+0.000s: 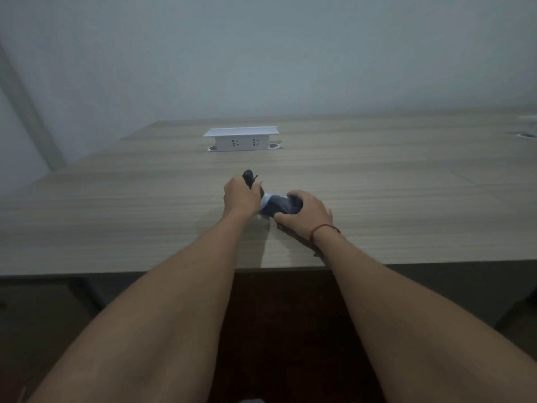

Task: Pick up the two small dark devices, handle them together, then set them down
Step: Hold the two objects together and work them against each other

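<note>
Your left hand (241,196) was closed around a slim dark device (249,177), whose rounded tip stuck up past your knuckles, with a thin dark cord or loop showing just beside it; your right hand (305,213) was wrapped over a second, fatter dark device (276,207), fingers curled on its far side and thumb pressed along its near edge; the two hands sat close together over the middle of the table (377,199), and a pale, whitish part (266,200) showed between them, though you could not tell from this view whether it belonged to either device or whether the two devices touched; the second device lay low against the wood, and whether it rested on the surface or was just lifted could not be told; a red string (325,228) circled your right wrist; no brand, label or writing could be read on either device, both being dark and blurred; farther back on the table stood a white socket box (241,139) with two outlets on its near face and a flat lid on top, set in a cable slot; nothing was plugged into it on the side you could see
</note>
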`<action>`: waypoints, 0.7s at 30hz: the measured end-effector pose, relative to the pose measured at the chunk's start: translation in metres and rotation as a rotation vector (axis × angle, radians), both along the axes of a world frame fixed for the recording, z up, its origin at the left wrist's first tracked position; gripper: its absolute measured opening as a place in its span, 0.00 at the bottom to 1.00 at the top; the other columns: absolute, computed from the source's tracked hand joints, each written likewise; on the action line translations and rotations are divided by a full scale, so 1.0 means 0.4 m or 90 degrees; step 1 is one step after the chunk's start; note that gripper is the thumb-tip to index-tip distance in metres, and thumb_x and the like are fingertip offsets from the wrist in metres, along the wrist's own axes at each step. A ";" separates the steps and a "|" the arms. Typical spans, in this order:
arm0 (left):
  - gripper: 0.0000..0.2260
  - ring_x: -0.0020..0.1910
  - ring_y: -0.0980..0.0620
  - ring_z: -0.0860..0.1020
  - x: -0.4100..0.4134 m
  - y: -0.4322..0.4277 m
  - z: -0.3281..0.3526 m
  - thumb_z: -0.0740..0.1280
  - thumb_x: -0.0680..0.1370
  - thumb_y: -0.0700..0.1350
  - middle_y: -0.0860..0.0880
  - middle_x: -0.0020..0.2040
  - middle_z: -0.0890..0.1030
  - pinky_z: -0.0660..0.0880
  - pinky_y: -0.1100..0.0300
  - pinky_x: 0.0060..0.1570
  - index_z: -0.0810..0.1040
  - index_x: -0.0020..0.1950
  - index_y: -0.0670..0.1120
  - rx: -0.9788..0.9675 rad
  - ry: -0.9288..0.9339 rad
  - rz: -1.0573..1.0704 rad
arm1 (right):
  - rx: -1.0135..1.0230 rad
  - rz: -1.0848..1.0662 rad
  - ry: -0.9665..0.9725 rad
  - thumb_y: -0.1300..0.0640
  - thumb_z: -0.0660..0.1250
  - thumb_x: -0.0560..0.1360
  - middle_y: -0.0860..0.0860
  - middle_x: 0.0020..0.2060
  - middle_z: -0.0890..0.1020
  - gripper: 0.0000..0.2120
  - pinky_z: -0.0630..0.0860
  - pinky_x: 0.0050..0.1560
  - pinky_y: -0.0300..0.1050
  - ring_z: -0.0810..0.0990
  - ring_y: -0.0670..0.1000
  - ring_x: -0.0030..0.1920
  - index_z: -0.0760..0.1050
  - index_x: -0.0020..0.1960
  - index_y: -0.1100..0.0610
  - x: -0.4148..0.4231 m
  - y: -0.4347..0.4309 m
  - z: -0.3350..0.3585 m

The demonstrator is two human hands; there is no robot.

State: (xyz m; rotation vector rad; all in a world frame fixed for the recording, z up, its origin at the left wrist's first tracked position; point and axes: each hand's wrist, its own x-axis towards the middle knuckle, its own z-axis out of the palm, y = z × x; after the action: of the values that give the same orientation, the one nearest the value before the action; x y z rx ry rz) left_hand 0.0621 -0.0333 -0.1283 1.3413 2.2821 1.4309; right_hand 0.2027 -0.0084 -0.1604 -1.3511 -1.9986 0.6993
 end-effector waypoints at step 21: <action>0.16 0.54 0.40 0.77 0.029 0.016 0.027 0.60 0.81 0.49 0.37 0.56 0.78 0.74 0.51 0.54 0.74 0.58 0.36 0.008 0.129 -0.139 | -0.027 0.009 0.051 0.48 0.77 0.65 0.50 0.59 0.79 0.28 0.73 0.65 0.58 0.76 0.54 0.60 0.74 0.63 0.49 0.006 0.001 -0.004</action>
State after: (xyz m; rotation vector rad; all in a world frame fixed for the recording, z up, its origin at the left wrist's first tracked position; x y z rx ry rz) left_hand 0.0735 -0.0270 -0.1176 1.7499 2.1596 1.2940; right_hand 0.2050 -0.0080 -0.1619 -1.3149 -1.9419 0.7938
